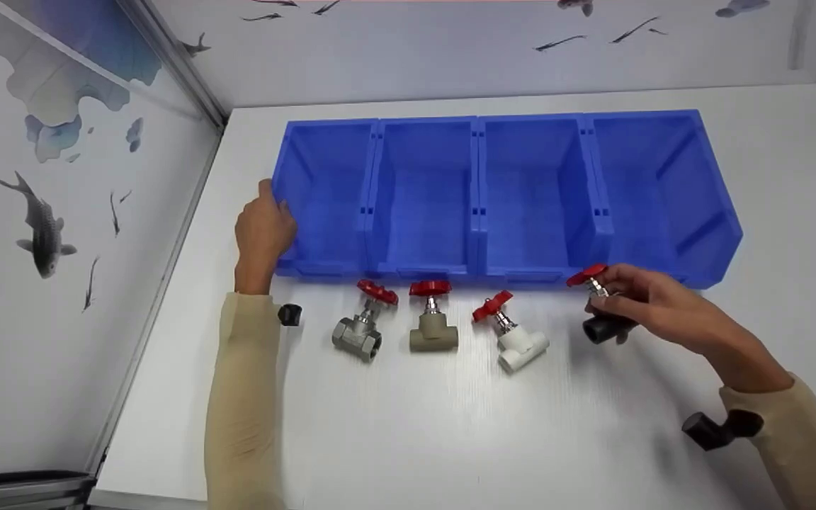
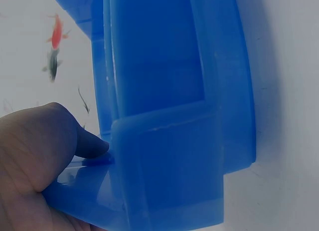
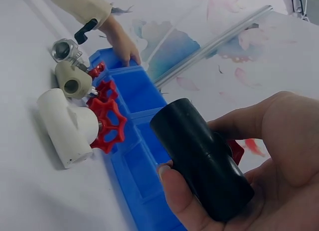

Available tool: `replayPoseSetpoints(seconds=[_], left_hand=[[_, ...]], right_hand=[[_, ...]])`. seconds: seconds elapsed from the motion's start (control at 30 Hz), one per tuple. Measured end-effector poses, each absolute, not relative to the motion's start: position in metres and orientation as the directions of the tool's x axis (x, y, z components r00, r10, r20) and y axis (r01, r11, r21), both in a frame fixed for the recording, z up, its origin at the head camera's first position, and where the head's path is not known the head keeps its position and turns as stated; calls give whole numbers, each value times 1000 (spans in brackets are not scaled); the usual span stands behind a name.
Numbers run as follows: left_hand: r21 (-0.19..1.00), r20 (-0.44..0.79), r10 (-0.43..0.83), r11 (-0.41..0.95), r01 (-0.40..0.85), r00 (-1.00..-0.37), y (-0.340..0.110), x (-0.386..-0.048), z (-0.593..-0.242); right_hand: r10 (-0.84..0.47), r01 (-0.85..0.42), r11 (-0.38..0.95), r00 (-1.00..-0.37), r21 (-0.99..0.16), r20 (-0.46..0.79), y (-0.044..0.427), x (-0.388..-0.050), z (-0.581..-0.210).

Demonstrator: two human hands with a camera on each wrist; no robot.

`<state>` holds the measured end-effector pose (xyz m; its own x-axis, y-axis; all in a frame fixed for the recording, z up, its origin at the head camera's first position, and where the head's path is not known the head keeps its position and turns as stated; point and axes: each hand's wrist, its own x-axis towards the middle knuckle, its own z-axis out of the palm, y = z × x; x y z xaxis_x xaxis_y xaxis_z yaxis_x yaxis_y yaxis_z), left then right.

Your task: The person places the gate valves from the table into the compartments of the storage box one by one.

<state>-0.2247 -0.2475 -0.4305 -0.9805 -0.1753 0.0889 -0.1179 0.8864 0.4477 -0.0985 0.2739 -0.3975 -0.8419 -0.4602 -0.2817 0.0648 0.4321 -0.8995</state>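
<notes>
My right hand (image 1: 652, 304) grips a black valve (image 1: 603, 327) with a red handwheel, just in front of the rightmost bin; the right wrist view shows its black pipe body (image 3: 202, 158) between thumb and fingers. At the far left, my left hand (image 1: 264, 228) holds the side wall of the leftmost blue bin (image 1: 323, 268), thumb (image 2: 92, 143) over the rim. Along the bins' front lie a metal valve (image 1: 358, 337), a beige valve (image 1: 433, 333) and a white valve (image 1: 521, 347), each with a red handwheel.
Four joined compartments make up the row of blue bins (image 1: 422, 255) on the white table (image 1: 450, 432). A patterned wall panel (image 1: 408, 57) stands behind, another (image 1: 75, 283) at the left with a metal frame edge. Each wrist carries a small black camera mount (image 1: 723, 428).
</notes>
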Motion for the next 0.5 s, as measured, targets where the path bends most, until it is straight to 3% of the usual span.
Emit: replayPoseSetpoints(seconds=[0.5], left_hand=[[446, 83, -181, 886, -126, -980, -248, -225, -431]], right_hand=[[-374, 92, 350, -899, -932, -229, 290, -101, -377]])
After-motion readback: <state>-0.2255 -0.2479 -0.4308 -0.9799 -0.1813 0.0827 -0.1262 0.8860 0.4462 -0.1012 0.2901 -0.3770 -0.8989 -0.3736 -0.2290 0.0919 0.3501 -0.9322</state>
